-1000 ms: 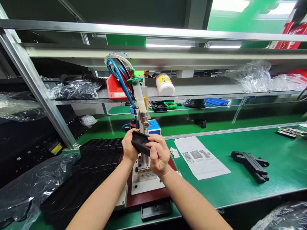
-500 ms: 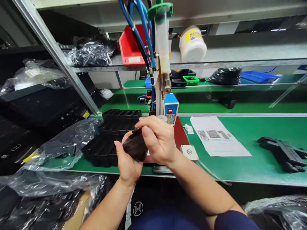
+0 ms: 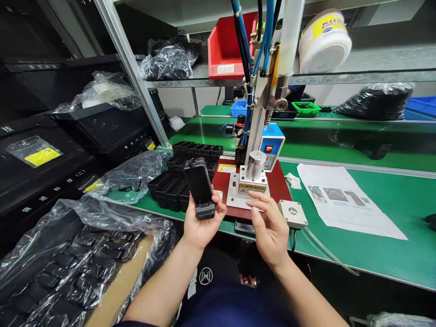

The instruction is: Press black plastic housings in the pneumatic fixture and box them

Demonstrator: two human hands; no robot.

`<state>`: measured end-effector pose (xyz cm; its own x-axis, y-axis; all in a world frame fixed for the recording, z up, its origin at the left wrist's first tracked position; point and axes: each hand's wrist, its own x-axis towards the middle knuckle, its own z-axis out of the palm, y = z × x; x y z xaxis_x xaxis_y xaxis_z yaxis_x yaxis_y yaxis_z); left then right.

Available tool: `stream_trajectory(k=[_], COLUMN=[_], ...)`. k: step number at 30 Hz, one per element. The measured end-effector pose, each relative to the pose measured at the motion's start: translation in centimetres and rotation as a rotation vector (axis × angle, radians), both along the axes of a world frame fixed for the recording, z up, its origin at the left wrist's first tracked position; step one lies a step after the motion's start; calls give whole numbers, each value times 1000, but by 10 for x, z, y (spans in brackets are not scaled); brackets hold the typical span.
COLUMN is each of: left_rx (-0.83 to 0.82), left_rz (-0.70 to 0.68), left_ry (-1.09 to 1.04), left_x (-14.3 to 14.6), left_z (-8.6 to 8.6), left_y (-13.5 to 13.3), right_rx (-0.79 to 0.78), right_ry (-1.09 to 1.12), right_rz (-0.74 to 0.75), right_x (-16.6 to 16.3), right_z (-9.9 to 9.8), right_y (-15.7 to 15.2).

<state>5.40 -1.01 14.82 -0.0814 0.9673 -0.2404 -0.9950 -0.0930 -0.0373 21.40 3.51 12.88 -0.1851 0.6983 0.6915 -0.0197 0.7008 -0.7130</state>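
My left hand [image 3: 200, 227] is closed around a black plastic housing [image 3: 199, 184], long with a rounded top and a stepped lower end, held upright above the bench edge. Apart from it, my right hand [image 3: 271, 229] has its fingers spread and nothing in them. Just beyond my right hand stands a small press machine with a metal cylinder fixture [image 3: 255, 165] on a red base plate [image 3: 279, 186]. A grey push-button box [image 3: 293, 213] lies to the right of that hand. Behind the housing is a black compartment tray [image 3: 170, 190].
A blue control box [image 3: 272, 143] stands behind the fixture. A printed sheet [image 3: 347, 200] lies on the green bench at right. Overhead, the shelf holds a red bin [image 3: 228, 50] and a white tub [image 3: 325, 43]. Plastic-wrapped black parts [image 3: 68, 272] fill a carton at lower left.
My right hand has let go of the housing and moved right, fingers opened. The left hand now holds the housing upright, its face turned toward me. The view has shifted left.
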Motion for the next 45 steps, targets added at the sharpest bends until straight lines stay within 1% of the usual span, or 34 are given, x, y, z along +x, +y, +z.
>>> stream_trajectory(k=[3, 6, 9, 11, 14, 17, 19, 21, 24, 29, 34, 36, 37, 41, 43, 45], left_rx=[32, 34, 13, -39, -179, -324, -390, -421, -422, -417, -514, -495, -454, -239, -179, -152], left_rz=[-7, -10, -6, 23, 147, 334, 420, 467, 497, 486, 444, 412, 409, 476, 498, 492], left_ry=[37, 65, 104, 174, 381, 594, 674, 714, 736, 759, 822, 841, 857, 950, 1000, 1043], left_x=[4, 7, 9, 11, 17, 25, 30, 34, 36, 38, 46, 50, 53, 60, 62, 62], left_z=[-10, -18, -20, -18, -15, -15, -17, -20, -24, -29, -36, -39, -41, -50, -54, -58], left_y=[-1, -1, -2, -2, -3, -3, -4, -5, -7, -9, -14, -18, -20, -30, -34, -38], right_rx=[-9, 21, 40, 25, -25, -89, -117, -132, -143, -196, -292, -324, -336, -379, -389, -388], right_ry=[-31, -61, -72, -69, -82, -117, -137, -150, -153, -153, -111, -69, -40, 60, 81, 89], right_rz=[-16, -8, 25, 63, 106, 120, 122, 122, 127, 145, 174, 168, 167, 201, 218, 217], right_x=[9, 12, 9, 6, -1, -7, -10, -11, -13, -16, -19, -19, -19, -14, -11, -8], right_z=[-12, -15, -17, -21, -29, -35, -38, -39, -39, -42, -46, -47, -47, -45, -43, -42], right_y=[-10, -20, -29, -35, -44, -50, -52, -53, -54, -55, -56, -56, -56, -54, -52, -50])
